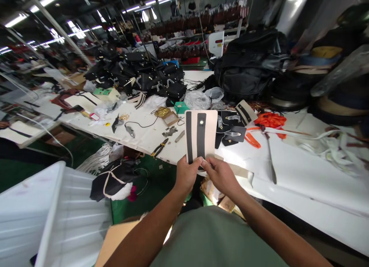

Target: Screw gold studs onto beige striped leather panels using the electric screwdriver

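Observation:
Both my hands grip the bottom edge of a cream flap panel (pixel 208 134) with two dark stripes and a round metal fitting near the top of one stripe. My left hand (pixel 186 175) is closed on its lower left part, thumb on the front. My right hand (pixel 221 174) closes on the lower right, its thumb meeting the left one. The fingers behind the panel are hidden. Just beyond it, several black leather pieces (pixel 230 128) with small metal fittings lie on the white table (pixel 161 134), beside another striped panel (pixel 245 112).
Yellow-handled pliers (pixel 159 147), dark metal bits (pixel 170 131) and a box of gold-coloured parts (pixel 170 117) lie to the left. Orange material (pixel 269 123) and white straps (pixel 325 144) are at right. Black bags (pixel 138 73) pile up behind. A white bin (pixel 77 194) stands lower left.

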The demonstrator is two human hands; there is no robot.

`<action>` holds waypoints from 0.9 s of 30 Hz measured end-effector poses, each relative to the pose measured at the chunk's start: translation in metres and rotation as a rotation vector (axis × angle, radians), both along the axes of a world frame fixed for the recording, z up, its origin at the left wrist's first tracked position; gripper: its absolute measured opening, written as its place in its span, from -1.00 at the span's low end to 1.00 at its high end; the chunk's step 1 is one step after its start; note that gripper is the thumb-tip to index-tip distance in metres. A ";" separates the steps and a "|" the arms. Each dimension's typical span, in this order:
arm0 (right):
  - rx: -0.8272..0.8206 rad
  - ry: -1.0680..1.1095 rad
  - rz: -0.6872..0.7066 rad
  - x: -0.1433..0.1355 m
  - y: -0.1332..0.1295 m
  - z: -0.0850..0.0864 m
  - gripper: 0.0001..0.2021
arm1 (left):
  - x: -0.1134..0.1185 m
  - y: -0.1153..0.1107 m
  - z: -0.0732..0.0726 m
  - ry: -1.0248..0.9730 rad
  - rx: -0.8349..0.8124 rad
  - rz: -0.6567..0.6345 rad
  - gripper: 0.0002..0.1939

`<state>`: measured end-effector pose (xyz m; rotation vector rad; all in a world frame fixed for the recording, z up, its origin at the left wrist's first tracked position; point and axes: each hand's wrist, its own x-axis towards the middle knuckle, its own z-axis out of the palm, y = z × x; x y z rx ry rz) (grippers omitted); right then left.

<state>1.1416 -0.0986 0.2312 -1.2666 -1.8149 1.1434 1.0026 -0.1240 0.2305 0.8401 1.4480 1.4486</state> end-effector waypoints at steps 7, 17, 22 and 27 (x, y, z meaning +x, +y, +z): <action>0.076 0.039 0.321 0.009 -0.057 0.035 -0.61 | 0.001 0.011 -0.029 0.046 -0.092 0.140 -0.75; -0.011 0.297 -0.152 0.049 0.022 0.026 -0.64 | -0.015 -0.042 -0.047 -0.020 -0.167 -0.163 -0.53; -0.245 0.351 -0.027 0.040 0.015 0.014 -0.59 | -0.011 -0.062 -0.031 0.108 -0.193 -0.473 -0.59; -0.237 0.342 -0.030 0.031 0.004 0.018 -0.59 | -0.029 -0.036 0.006 0.495 -0.010 -0.177 -0.68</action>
